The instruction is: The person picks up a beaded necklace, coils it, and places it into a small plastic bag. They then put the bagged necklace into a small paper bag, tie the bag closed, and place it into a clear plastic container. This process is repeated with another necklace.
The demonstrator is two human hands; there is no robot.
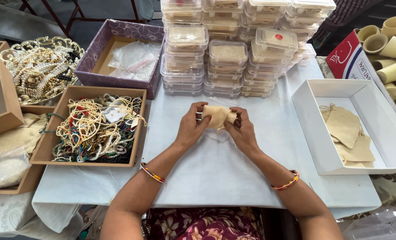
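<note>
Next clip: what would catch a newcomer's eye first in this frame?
Probably the two hands at centre, the left hand and right hand, both gripping a small beige cloth pouch above the white tablecloth. Behind them rises a stack of clear lidded plastic boxes. At left a wooden tray of tangled bead necklaces draws the eye, and at right a white box holds more beige pouches.

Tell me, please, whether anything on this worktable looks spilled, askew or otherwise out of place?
Mostly orderly. The bead strands lie tangled, and a few hang over the rim of their wooden tray. The clear lidded boxes stand in slightly uneven stacks. Both the left hand and right hand hold a small beige pouch; nothing looks damaged.
</note>
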